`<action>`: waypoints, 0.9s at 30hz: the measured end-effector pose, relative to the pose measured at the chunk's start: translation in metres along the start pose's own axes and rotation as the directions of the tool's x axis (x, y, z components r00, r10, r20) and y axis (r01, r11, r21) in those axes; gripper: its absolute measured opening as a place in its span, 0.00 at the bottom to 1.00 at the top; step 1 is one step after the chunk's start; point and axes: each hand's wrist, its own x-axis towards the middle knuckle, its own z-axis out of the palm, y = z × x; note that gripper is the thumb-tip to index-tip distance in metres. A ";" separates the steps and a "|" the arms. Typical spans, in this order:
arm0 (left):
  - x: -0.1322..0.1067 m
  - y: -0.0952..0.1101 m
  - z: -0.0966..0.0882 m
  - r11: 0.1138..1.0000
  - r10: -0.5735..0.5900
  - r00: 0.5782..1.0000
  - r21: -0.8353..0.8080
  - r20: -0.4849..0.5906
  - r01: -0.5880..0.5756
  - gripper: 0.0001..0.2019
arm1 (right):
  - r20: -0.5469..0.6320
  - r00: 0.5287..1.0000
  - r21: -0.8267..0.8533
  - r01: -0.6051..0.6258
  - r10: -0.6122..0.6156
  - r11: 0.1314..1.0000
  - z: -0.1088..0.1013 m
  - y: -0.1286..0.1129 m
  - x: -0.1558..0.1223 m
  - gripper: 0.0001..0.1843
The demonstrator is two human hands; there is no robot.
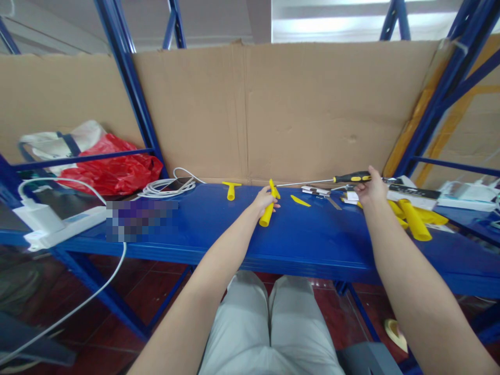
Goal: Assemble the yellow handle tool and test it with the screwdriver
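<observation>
My left hand (264, 201) is closed around a yellow T-shaped handle (266, 215), its tube end pointing toward me. My right hand (372, 186) grips the rear of a screwdriver (351, 177) with a black and yellow handle. The screwdriver's long shaft runs left to the head of the yellow handle; whether the tip touches it I cannot tell. Between my hands lie a flat yellow blade-shaped piece (300, 201) and some small black-and-white items (315, 191). Another yellow T-shaped handle (231, 191) stands to the left. Yellow tubular parts (415, 223) lie beside my right forearm.
The blue bench (203, 229) backs onto a cardboard panel (297, 114). At left are a coiled white cable (166, 188), a power strip (78, 226), a red plastic bag (117, 166) and a blurred patch. Blue posts (433, 99) frame the bench; a tape roll (395, 334) lies below.
</observation>
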 end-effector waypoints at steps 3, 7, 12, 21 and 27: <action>-0.001 0.000 0.001 1.000 0.008 1.000 -0.006 0.008 -0.008 0.37 | -0.030 0.999 0.056 -0.008 0.009 0.998 0.001 0.000 -0.002 0.17; -0.001 0.000 0.002 0.999 0.025 1.000 -0.020 -0.007 -0.025 0.37 | -0.121 0.993 0.103 0.027 -0.014 0.994 0.001 -0.001 -0.002 0.17; 0.001 0.001 0.000 0.999 -0.010 0.991 -0.046 -0.134 0.004 0.38 | -0.185 0.981 0.085 0.065 -0.048 0.994 0.004 -0.003 -0.008 0.18; 0.007 0.002 -0.002 0.994 -0.037 0.959 -0.105 -0.281 0.007 0.32 | -0.109 0.991 -0.010 0.072 -0.073 0.997 0.008 0.005 -0.009 0.19; 0.013 -0.001 0.000 0.994 0.000 0.945 -0.099 -0.328 -0.035 0.28 | 0.078 0.996 -0.129 0.044 -0.034 0.991 0.000 0.016 0.007 0.17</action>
